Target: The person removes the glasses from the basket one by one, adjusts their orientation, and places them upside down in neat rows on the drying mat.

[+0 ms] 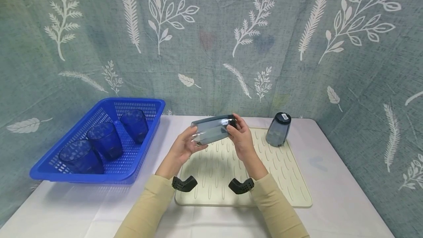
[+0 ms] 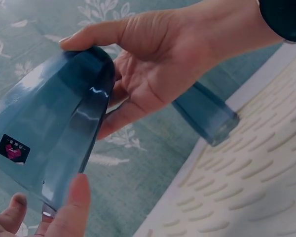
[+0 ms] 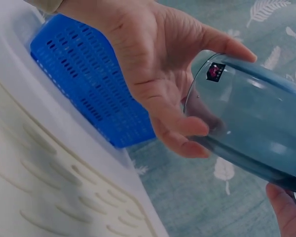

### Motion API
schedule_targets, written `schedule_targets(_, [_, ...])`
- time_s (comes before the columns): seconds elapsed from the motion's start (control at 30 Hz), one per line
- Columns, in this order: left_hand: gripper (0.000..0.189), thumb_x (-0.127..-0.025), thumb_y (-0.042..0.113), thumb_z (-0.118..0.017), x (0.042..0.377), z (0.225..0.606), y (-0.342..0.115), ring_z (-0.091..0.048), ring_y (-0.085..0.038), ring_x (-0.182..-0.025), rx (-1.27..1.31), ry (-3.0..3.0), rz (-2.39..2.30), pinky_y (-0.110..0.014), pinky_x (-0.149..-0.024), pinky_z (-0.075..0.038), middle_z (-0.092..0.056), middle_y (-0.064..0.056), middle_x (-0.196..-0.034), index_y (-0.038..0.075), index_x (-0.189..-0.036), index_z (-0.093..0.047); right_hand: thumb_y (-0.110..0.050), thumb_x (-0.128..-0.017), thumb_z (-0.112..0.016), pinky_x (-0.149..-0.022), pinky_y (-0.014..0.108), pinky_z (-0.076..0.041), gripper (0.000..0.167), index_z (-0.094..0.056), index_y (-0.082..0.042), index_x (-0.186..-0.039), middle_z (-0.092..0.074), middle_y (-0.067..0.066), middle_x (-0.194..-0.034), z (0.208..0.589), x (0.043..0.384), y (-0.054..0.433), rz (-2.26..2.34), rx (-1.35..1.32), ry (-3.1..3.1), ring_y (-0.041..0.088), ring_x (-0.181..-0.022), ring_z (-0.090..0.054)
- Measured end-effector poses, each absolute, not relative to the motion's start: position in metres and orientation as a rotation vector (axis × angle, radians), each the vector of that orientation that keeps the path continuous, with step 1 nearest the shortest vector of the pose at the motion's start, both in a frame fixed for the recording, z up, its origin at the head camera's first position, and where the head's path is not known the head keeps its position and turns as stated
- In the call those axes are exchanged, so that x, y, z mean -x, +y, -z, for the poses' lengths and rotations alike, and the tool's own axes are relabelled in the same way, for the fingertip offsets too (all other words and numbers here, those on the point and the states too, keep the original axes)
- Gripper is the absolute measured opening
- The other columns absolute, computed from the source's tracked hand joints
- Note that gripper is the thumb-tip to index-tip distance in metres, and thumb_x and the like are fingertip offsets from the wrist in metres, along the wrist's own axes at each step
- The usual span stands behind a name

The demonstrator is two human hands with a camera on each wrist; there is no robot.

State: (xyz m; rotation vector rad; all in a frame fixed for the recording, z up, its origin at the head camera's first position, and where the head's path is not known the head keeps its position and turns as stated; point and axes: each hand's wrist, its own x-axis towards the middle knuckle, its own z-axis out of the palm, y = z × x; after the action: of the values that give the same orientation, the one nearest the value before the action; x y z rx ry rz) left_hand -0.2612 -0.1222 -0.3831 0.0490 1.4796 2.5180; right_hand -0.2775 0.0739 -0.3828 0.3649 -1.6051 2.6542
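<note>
A tinted blue-grey drinking glass (image 1: 213, 129) is held up on its side over the cream mat (image 1: 214, 190), tilted slightly. My left hand (image 1: 184, 145) grips its rim end, the thumb along one side and fingers on the other, as the right wrist view shows. At the thick base end, my right hand (image 1: 242, 140) holds it between thumb and fingers. A small dark label (image 2: 13, 149) with a pink mark is on the glass wall near the rim. Another such glass (image 1: 277, 131) stands upside down on the mat's far right corner, a white sticker on its base.
To the left on the white table (image 1: 333, 194) is a blue perforated plastic basket (image 1: 132, 177) with three glasses in it, among them a middle glass (image 1: 105, 140). A grey-green leaf-patterned cloth (image 1: 211, 47) hangs behind and at both sides.
</note>
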Motion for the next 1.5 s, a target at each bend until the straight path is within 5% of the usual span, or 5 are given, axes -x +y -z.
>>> schedule_targets(0.2, [0.06,-0.09,0.019,-0.046,0.262,0.384,-0.124,-0.028,-0.038,-0.13,-0.099,1.509,-2.459,-0.05,-0.092,-0.044,-0.027,-0.017,-0.14,0.009,-0.143,-0.021,0.002,-0.083,-0.055,-0.082,0.023,-0.048,0.056,-0.036,-0.002,-0.135,-0.051,0.001,-0.117,0.382,0.277,0.079,-2.651,-0.373,-1.585,0.01,-0.099,-0.055])
schedule_targets(0.6, [0.066,-0.09,0.017,-0.046,0.263,0.381,-0.137,-0.026,-0.042,-0.131,-0.164,1.621,-2.384,-0.052,-0.102,-0.033,-0.017,-0.018,-0.149,0.009,-0.147,-0.012,-0.002,-0.084,-0.058,-0.079,0.023,-0.048,0.053,-0.038,-0.004,-0.133,-0.053,-0.003,-0.113,0.376,0.277,0.1,-2.595,-0.41,-1.63,0.008,-0.095,-0.056])
schedule_targets(0.93, [0.067,-0.088,0.013,-0.047,0.262,0.38,-0.145,-0.026,-0.043,-0.131,-0.19,1.694,-2.362,-0.052,-0.1,-0.036,-0.017,-0.021,-0.148,0.006,-0.146,-0.014,0.003,-0.088,-0.048,-0.083,0.019,-0.046,0.054,-0.032,-0.003,-0.139,-0.037,0.011,-0.139,0.367,0.279,0.128,-2.45,-0.388,-1.874,0.012,-0.117,-0.043])
schedule_targets(1.23, [0.068,-0.089,0.015,-0.048,0.259,0.381,-0.148,-0.024,-0.042,-0.132,-0.167,1.727,-2.338,-0.047,-0.099,-0.039,-0.017,-0.019,-0.148,0.007,-0.146,-0.013,0.002,-0.086,-0.053,-0.082,0.014,-0.044,0.058,-0.03,0.001,-0.139,-0.025,0.015,-0.148,0.358,0.278,0.154,-2.297,-0.423,-2.064,0.026,-0.134,-0.026])
schedule_targets(1.5, [0.068,-0.088,0.014,-0.048,0.259,0.385,-0.15,-0.023,-0.043,-0.133,-0.174,1.737,-2.323,-0.049,-0.1,-0.037,-0.018,-0.02,-0.148,0.006,-0.146,-0.013,-0.003,-0.087,-0.057,-0.081,0.014,-0.045,0.059,-0.031,-0.001,-0.14,-0.033,0.016,-0.141,0.352,0.274,0.173,-2.15,-0.405,-2.211,0.011,-0.114,-0.044])
